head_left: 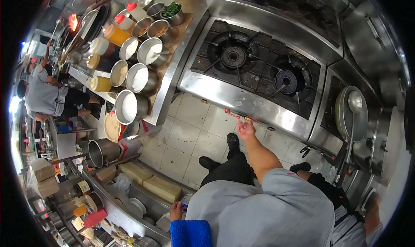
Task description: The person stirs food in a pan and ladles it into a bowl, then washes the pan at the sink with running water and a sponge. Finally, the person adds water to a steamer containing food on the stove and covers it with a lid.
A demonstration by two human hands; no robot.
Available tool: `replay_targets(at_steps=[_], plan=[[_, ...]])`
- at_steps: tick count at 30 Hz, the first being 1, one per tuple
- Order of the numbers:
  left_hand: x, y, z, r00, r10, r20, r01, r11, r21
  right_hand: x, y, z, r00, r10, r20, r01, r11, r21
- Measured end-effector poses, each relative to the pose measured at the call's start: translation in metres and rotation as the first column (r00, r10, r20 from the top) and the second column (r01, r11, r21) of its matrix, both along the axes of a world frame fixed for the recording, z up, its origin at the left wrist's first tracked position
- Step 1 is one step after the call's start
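My right arm reaches to the front edge of a steel gas stove. The fingers of my right hand close round a small orange-yellow stove knob; their exact contact is hard to make out. Just left of it juts a red valve lever. Both burners in front of me are bare and show no flame. Low at my left side, my left hand is closed on a small blue item, mostly hidden by my body. A blue towel lies over my left side.
Steel pots of seasonings and squeeze bottles crowd the left counter. A wok with a ladle stands at right. Close on my right is another person's hand; a co-worker stands far left. White tiles cover the floor.
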State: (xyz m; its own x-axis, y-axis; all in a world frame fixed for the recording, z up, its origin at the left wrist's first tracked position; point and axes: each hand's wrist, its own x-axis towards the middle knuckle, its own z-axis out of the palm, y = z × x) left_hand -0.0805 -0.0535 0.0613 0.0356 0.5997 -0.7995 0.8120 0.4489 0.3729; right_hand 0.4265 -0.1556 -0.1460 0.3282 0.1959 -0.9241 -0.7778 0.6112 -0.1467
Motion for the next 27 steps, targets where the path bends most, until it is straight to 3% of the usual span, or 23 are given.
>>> replay_targets(at_steps=[1,2,3,4,5,6,7,8,10,12,16,17,19,22,25,27], plan=[[-0.001,0.001,-0.003,1.0,-0.007,0.009,0.007,1.0,-0.001,-0.004,-0.002,0.003,0.992,0.121,-0.026,-0.122,0.991,-0.059],[-0.003,0.003,-0.011,0.999,-0.032,0.011,0.032,0.999,-0.007,-0.01,-0.007,-0.002,0.993,0.113,-0.016,-0.114,0.992,-0.061],[-0.011,0.003,-0.023,0.996,-0.083,-0.011,0.083,0.997,-0.003,-0.021,-0.014,-0.016,0.856,0.501,0.133,-0.488,0.865,-0.12],[-0.028,0.002,-0.045,0.985,-0.16,-0.057,0.161,0.987,0.01,-0.032,-0.021,-0.03,0.554,0.797,0.241,-0.762,0.602,-0.237],[-0.052,0.002,-0.075,0.955,-0.261,-0.138,0.267,0.963,0.029,-0.04,-0.031,-0.042,0.562,0.786,0.256,-0.746,0.616,-0.253],[-0.065,0.008,-0.101,0.918,-0.338,-0.208,0.351,0.936,0.027,-0.048,-0.046,-0.057,0.301,0.924,0.237,-0.911,0.352,-0.215],[-0.061,0.017,-0.112,0.907,-0.386,-0.169,0.397,0.917,0.041,-0.055,-0.061,-0.074,-0.008,0.96,0.279,-0.981,0.047,-0.19],[-0.046,0.027,-0.119,0.902,-0.414,-0.119,0.422,0.906,0.044,-0.062,-0.065,-0.055,-0.252,0.938,0.239,-0.917,-0.153,-0.368],[-0.008,0.042,-0.133,0.906,-0.422,-0.026,0.423,0.905,0.038,-0.075,-0.072,-0.017,-0.675,0.738,0.005,-0.572,-0.519,-0.635],[0.028,0.054,-0.135,0.913,-0.407,0.038,0.407,0.913,0.012,-0.07,-0.089,0.022,-0.611,0.786,-0.096,-0.582,-0.529,-0.618],[0.075,0.072,-0.122,0.91,-0.399,0.114,0.403,0.915,-0.015,-0.051,-0.111,0.044,-0.506,0.858,-0.09,-0.571,-0.411,-0.711],[0.082,0.075,-0.119,0.905,-0.406,0.13,0.411,0.911,-0.018,-0.045,-0.117,0.043,-0.576,0.807,-0.13,-0.462,-0.452,-0.763],[0.09,0.08,-0.115,0.896,-0.417,0.153,0.425,0.905,-0.024,-0.042,-0.118,0.08,-0.432,0.889,-0.15,-0.529,-0.384,-0.756],[0.091,0.087,-0.113,0.889,-0.418,0.185,0.431,0.902,-0.033,-0.043,-0.115,0.079,-0.365,0.906,-0.214,-0.553,-0.396,-0.734],[0.073,0.09,-0.113,0.888,-0.409,0.211,0.429,0.901,-0.057,-0.058,-0.114,0.047,-0.364,0.915,-0.174,-0.599,-0.374,-0.708],[0.05,0.086,-0.116,0.894,-0.388,0.226,0.414,0.906,-0.082,-0.07,-0.106,0.066,-0.532,0.837,-0.131,-0.534,-0.451,-0.715]])
